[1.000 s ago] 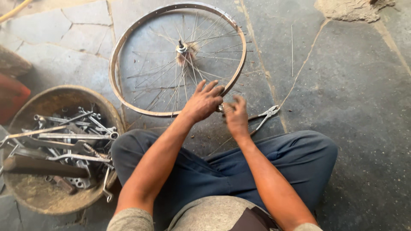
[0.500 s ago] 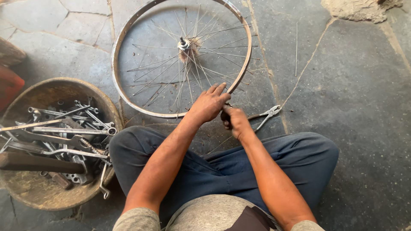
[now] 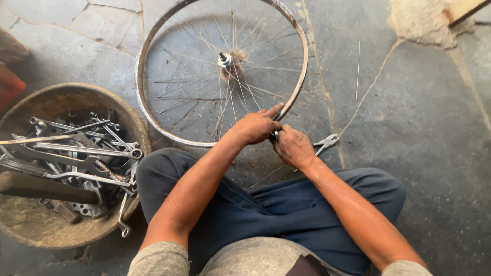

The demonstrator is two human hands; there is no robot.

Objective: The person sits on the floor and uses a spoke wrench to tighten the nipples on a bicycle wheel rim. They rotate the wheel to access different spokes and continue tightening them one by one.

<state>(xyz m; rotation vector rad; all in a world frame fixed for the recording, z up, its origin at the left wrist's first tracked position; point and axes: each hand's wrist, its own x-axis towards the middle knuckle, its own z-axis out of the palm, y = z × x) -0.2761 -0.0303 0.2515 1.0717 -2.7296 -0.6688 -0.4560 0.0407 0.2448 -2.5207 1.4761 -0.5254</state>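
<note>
Left hand: fingers curled over the near edge of the bare silver spoked bicycle wheel rim, forefinger stretched along it.
Right hand: closed round a small dark tool pressed to the same rim edge; the tool is mostly hidden.
Wheel: flat on the floor just beyond the knees, hub near its centre.
Floor: grey cracked stone slabs.
Nearby: metal pliers beside the right hand; round rusty pan heaped with spanners on the left.
</note>
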